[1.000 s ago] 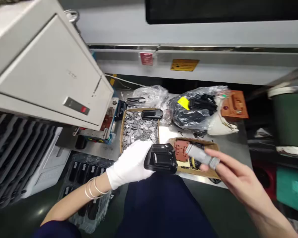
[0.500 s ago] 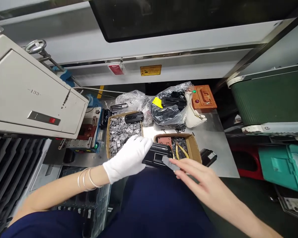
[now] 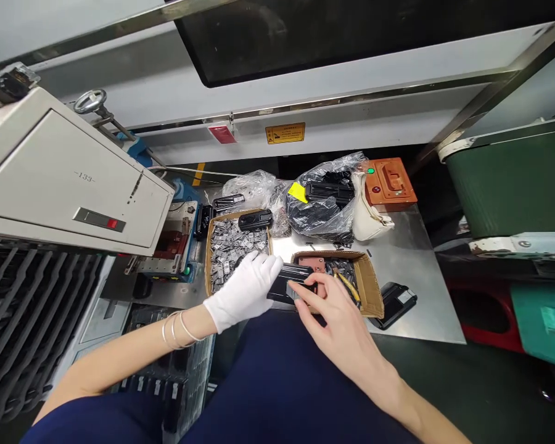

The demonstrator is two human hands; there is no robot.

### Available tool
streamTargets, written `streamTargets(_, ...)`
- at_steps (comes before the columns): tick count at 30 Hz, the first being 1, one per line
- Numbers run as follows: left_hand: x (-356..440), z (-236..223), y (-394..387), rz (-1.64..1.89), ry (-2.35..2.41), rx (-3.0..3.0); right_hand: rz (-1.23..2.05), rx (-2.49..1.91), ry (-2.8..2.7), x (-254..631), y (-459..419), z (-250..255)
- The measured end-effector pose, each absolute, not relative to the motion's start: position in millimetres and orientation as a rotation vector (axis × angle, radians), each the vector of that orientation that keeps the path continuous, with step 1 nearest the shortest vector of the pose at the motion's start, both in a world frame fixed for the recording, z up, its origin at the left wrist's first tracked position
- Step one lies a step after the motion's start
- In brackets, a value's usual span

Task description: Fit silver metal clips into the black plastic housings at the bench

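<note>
My left hand (image 3: 243, 291), in a white glove, grips a black plastic housing (image 3: 287, 279) at the front edge of the metal table (image 3: 411, 265). My bare right hand (image 3: 333, 314) rests on the right side of that housing, its fingertips pressing a small grey metal piece (image 3: 292, 292) against it. Just behind the hands lies a cardboard box of small grey metal pieces (image 3: 231, 246) and a second cardboard box (image 3: 369, 285) holding an orange-brown block and yellow-handled pliers.
A grey machine cabinet (image 3: 74, 179) juts out at the left over a small press fixture (image 3: 176, 240). Plastic bags of black parts (image 3: 321, 203), an orange fixture (image 3: 391, 182) and a loose black housing (image 3: 395, 302) lie on the table. Trays of parts (image 3: 185, 382) stand below left.
My right hand has come down from mid-air with the grey metal piece and now presses it onto the black housing. The view has swung right and pulled back.
</note>
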State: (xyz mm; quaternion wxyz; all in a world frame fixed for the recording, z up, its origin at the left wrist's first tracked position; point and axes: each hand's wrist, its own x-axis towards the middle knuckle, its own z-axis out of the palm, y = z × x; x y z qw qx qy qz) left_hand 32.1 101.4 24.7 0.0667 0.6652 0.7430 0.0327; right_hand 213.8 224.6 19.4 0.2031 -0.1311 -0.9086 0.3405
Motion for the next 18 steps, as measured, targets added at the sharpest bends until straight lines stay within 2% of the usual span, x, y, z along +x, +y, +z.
streamTargets(4,31.9,31.1,97.9,0.172,2.261,2.009,0.865,-0.473,-2.326,215.1,219.1,9.1)
streamTargets(8,30.3,33.9,96.4,0.230,2.265,2.008,1.176,-0.512,-2.173,215.2,214.8,-4.5)
streamTargets(12,28.2,36.5,95.0,0.211,2.290,1.998,1.349,-0.833,-1.951,215.7,214.0,-18.4)
streamTargets(14,26.6,36.6,94.2,0.182,2.291,2.007,1.542,-1.006,-1.855,215.3,216.6,-24.0)
streamTargets(18,22.2,32.7,90.6,0.113,2.278,2.059,2.152,-1.207,-1.795,210.7,224.5,-27.7)
